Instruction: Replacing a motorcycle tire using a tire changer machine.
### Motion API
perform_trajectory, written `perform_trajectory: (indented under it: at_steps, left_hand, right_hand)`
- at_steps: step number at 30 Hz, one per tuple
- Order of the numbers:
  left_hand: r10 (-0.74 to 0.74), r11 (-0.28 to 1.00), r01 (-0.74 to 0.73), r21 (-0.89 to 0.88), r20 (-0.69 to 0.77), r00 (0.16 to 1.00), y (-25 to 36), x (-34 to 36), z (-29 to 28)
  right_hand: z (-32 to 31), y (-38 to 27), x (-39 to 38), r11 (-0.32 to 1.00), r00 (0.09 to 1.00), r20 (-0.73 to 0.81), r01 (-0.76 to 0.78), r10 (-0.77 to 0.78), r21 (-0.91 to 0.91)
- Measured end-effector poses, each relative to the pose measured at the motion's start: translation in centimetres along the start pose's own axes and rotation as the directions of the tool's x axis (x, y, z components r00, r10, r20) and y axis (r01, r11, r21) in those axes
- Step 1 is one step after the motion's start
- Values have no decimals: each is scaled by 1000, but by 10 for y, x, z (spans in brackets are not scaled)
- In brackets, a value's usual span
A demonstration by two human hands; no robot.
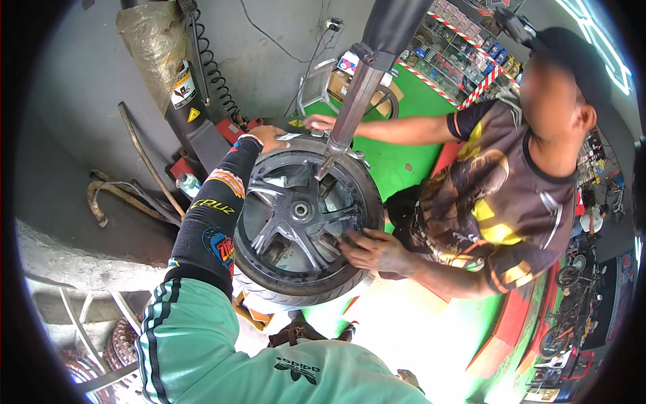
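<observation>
A black motorcycle wheel with a tyre and spoked rim (300,236) lies flat on a tyre-changer, beneath a vertical metal shaft with a mounting head (343,128). My left hand (270,138), below a patterned black arm sleeve, is at the tyre's far left edge, fingers curled on something pale that I cannot make out. At the lower edge, a small bit of what may be my right hand (408,378) shows, its fingers hidden. Across the wheel a co-worker reaches the far edge with one hand (319,122); the other hand (370,252) rests at the rim's right side.
The co-worker (491,188) in cap and dark printed shirt stands close on the right. A grey column (155,67) with coiled hose and several bent pipes (131,188) stand left. Behind are a cardboard box (340,85), glass display shelves (444,47) and green floor (393,168). Motorcycles (565,310) stand far right.
</observation>
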State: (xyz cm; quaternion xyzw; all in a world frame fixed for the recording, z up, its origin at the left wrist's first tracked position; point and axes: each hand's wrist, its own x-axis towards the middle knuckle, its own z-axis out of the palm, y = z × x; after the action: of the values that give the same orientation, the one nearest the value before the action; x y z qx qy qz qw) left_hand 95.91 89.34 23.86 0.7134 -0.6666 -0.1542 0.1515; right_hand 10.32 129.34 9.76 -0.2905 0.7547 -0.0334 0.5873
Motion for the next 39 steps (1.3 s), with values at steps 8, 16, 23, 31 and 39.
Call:
perform_trajectory:
  at_steps: [8,16,23,31,39]
  left_hand:
    - [45,999,-46,19,9,999,-26,8,17]
    - [-47,963,43,-268,-11,999,-24,-8,-6]
    - [-6,999,10,-36,90,996,-33,-6,-3]
    - [-73,982,90,-166,108,991,-42,4,-4]
    - [80,938,-111,-329,-104,991,-13,8,-10]
  right_hand:
    - [-3,17,-8,995,1000,0,6,-6,-95]
    - [-2,23,-5,1000,1000,10,3,-3,10]
    - [1,28,10,991,999,37,-43,39,124]
    - [31,-28,5,992,1000,2,11,-11,-128]
    - [98,-204,-41,837,859,103,511,-501,-195]
